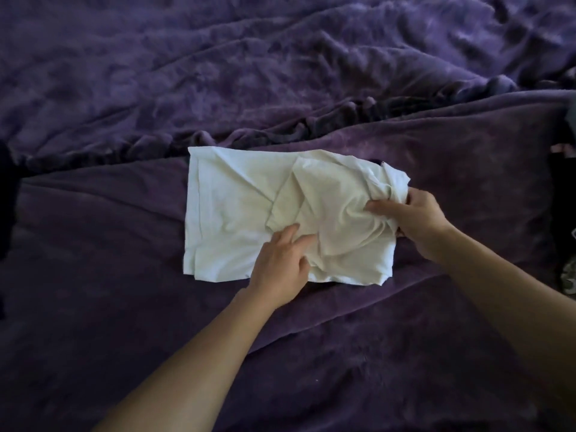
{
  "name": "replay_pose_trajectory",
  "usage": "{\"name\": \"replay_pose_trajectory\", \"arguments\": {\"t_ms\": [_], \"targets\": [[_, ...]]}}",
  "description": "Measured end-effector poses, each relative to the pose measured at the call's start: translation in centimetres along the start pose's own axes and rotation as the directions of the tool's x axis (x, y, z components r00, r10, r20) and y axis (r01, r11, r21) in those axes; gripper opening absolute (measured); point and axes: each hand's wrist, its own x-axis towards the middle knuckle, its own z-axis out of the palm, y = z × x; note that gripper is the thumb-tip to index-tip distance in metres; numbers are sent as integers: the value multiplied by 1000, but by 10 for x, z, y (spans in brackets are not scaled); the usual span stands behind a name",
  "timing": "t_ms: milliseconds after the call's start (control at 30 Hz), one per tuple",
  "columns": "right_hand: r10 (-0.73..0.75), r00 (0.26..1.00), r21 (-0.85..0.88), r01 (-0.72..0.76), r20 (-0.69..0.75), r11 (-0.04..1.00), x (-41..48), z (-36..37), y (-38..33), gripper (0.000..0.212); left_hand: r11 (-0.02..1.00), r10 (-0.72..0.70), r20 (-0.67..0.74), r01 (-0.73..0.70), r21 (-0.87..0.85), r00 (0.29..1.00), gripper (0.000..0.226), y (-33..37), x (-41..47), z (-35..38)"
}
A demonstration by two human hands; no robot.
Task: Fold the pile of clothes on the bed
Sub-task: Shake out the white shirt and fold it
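A white garment lies partly folded on the purple bed cover, roughly rectangular, with its sleeves turned in over the middle. My right hand grips a bunched handful of fabric at the garment's right end. My left hand rests on the near edge with fingers spread, pressing the cloth down near a folded sleeve.
A rumpled purple blanket covers the far half of the bed, its ruffled edge running just behind the garment. Dark clothes lie at the right edge of view. Another dark item sits at the left edge.
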Motion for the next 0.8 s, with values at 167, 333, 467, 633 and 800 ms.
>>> {"name": "replay_pose_trajectory", "arguments": {"t_ms": [167, 333, 467, 633, 800], "targets": [[-125, 988, 30, 123, 85, 992, -42, 68, -55, 34, 942, -303, -288, 238, -238, 908, 30, -52, -62, -48], [-86, 991, 19, 85, 107, 996, -32, 207, -82, 33, 875, -471, -359, 376, -304, 806, 27, -107, -117, -79], [1, 962, -130, 36, 274, 991, -34, 276, -72, 25, 858, -505, -340, 422, -292, 793, 27, -139, -129, -89], [-365, 929, -545, 275, -61, 792, -35, 217, -29, 31, 901, -426, -458, 319, -295, 780, 26, -144, -99, -96], [-398, 917, -803, 221, -22, 553, -21, 181, 13, 60, 969, -182, -430, 235, 74, 884, 46, -130, -26, -78]]}}
